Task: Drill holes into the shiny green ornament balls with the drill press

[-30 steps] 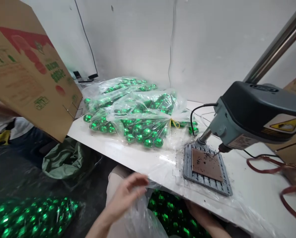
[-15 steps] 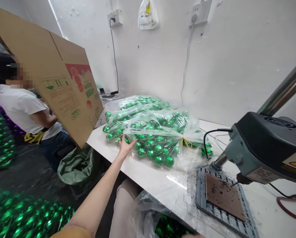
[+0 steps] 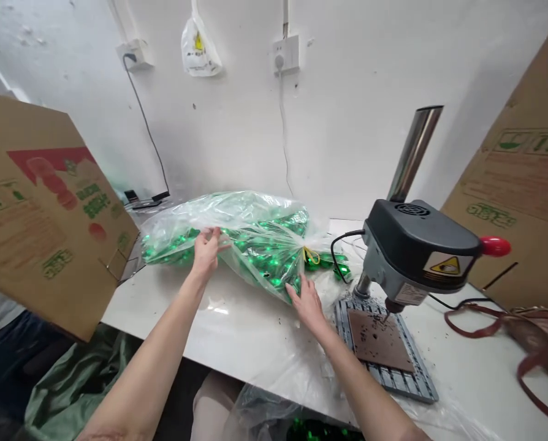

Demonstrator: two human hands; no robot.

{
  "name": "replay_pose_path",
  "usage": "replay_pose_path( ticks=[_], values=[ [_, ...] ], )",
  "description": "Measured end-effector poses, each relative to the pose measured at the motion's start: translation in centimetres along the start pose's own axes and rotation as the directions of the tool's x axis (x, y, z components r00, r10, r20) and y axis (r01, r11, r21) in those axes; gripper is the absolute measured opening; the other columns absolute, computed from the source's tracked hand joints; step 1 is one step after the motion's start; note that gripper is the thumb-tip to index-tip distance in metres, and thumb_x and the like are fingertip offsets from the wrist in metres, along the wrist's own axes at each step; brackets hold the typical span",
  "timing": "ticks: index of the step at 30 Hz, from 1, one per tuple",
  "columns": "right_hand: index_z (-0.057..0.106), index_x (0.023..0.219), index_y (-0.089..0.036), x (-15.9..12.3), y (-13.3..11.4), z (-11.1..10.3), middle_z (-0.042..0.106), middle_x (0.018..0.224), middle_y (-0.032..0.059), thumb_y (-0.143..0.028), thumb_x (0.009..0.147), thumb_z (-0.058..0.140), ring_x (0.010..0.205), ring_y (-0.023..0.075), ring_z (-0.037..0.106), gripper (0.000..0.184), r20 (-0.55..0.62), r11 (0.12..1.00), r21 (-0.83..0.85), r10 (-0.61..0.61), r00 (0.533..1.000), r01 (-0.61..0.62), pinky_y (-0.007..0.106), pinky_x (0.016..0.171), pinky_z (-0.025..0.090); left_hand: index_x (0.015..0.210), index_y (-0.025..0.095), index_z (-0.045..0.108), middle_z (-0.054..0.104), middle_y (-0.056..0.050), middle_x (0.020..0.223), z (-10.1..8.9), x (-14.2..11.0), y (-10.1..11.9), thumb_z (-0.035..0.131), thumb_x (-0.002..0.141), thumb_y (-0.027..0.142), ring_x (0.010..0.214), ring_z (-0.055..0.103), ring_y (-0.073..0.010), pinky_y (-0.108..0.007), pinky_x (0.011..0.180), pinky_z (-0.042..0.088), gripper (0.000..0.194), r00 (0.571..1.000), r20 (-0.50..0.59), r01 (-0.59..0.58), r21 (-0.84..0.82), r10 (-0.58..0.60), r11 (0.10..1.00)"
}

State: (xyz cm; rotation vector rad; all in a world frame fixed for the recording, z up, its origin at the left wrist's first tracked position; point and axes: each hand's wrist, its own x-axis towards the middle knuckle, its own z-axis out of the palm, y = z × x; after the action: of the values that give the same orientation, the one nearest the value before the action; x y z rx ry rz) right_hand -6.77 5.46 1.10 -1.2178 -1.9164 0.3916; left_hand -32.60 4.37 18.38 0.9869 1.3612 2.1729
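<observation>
A clear plastic bag [image 3: 255, 260] of shiny green balls lies on the white table, its neck tied with a yellow tie [image 3: 311, 254]. My left hand [image 3: 206, 252] grips the bag's film near its middle, with the index finger stretched along it. Below the tie, my right hand [image 3: 307, 300] holds the lower edge between thumb and fingers. The film is pulled taut across the balls. Behind the tied bag, more green balls under clear plastic [image 3: 228, 205] rise toward the wall; where one bag ends and another starts is hard to tell.
To the right stands a bench drill [image 3: 416, 245] over a grey slotted base [image 3: 393, 373]. Cardboard boxes [image 3: 48, 214] flank the table. A brown strapped bag [image 3: 531, 337] lies at the right. Below the table edge is an open plastic bag [image 3: 260, 416] with green balls.
My right hand has come up from below the table edge onto the tied bag. My left hand has shifted its hold on the film, and the view has turned right.
</observation>
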Motion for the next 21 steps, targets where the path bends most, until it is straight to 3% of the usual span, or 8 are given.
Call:
replay_pose_path(
  ticks=[3, 8, 12, 17, 19, 21],
  values=[
    [0.056, 0.126, -0.018, 0.2, -1.1, 0.6, 0.059, 0.128, 0.0097, -0.046, 0.091, 0.055, 0.114, 0.0174, 0.060, 0.045, -0.066, 0.991, 0.056, 0.124, 0.990, -0.120, 0.042, 0.098, 0.055, 0.079, 0.016, 0.056, 0.058, 0.004, 0.073, 2.8, 1.4, 1.8, 0.089, 0.052, 0.059, 0.059, 0.060, -0.0089, -0.026, 0.061, 0.061, 0.060, 0.994, 0.072, -0.077, -0.123, 0.086, 0.989],
    [0.056, 0.128, -0.021, -0.2, -3.0, -1.0, 0.056, 0.131, 0.0097, -0.042, 0.093, 0.052, 0.123, 0.0198, 0.055, 0.041, -0.094, 0.980, 0.165, 0.131, 0.987, -0.115, 0.045, 0.105, 0.051, 0.081, 0.018, 0.055, 0.061, 0.003, 0.076, 4.7, 1.7, 1.9, 0.089, 0.058, 0.054, 0.069, 0.067, -0.0127, -0.029, 0.070, 0.061, 0.054, 0.984, 0.142, -0.072, -0.237, 0.108, 0.969],
    [0.055, 0.133, -0.027, -0.6, -3.4, -2.6, 0.053, 0.126, 0.0100, -0.036, 0.094, 0.044, 0.123, 0.0189, 0.055, 0.041, -0.089, 0.968, 0.231, 0.123, 0.988, -0.099, 0.040, 0.106, 0.051, 0.081, 0.018, 0.057, 0.063, 0.003, 0.078, 3.5, 2.0, 0.2, 0.088, 0.060, 0.051, 0.071, 0.068, -0.0146, -0.032, 0.072, 0.061, 0.051, 0.981, 0.187, -0.008, -0.178, 0.042, 0.984],
    [0.061, 0.125, -0.029, -0.9, -3.3, -2.4, 0.051, 0.127, 0.0087, -0.026, 0.088, 0.049, 0.121, 0.0176, 0.057, 0.039, -0.042, 0.961, 0.260, 0.107, 0.993, -0.093, 0.034, 0.099, 0.055, 0.088, 0.018, 0.059, 0.066, 0.000, 0.083, 1.6, 2.3, -2.0, 0.085, 0.062, 0.057, 0.072, 0.068, -0.0152, -0.029, 0.070, 0.059, 0.053, 0.994, 0.104, -0.016, -0.099, 0.027, 0.995],
    [0.061, 0.126, -0.029, -1.3, -3.1, -2.1, 0.051, 0.127, 0.0091, -0.025, 0.085, 0.052, 0.123, 0.0208, 0.055, 0.041, -0.020, 0.964, 0.245, 0.109, 0.994, -0.101, 0.040, 0.104, 0.053, 0.096, 0.019, 0.062, 0.068, -0.005, 0.097, 0.9, 1.4, -2.8, 0.080, 0.065, 0.065, 0.086, 0.069, -0.0197, -0.029, 0.073, 0.059, 0.058, 0.992, 0.124, 0.001, 0.031, -0.005, 1.000],
    [0.059, 0.130, -0.029, -2.2, -2.8, -2.0, 0.051, 0.130, 0.0103, -0.026, 0.086, 0.052, 0.128, 0.0238, 0.052, 0.045, -0.005, 0.968, 0.226, 0.118, 0.993, -0.114, 0.046, 0.110, 0.049, 0.107, 0.020, 0.063, 0.065, -0.011, 0.119, 0.1, -0.2, -3.7, 0.072, 0.071, 0.070, 0.110, 0.065, -0.0263, -0.033, 0.086, 0.058, 0.062, 0.991, 0.133, -0.013, 0.210, -0.016, 0.978]
  ],
)
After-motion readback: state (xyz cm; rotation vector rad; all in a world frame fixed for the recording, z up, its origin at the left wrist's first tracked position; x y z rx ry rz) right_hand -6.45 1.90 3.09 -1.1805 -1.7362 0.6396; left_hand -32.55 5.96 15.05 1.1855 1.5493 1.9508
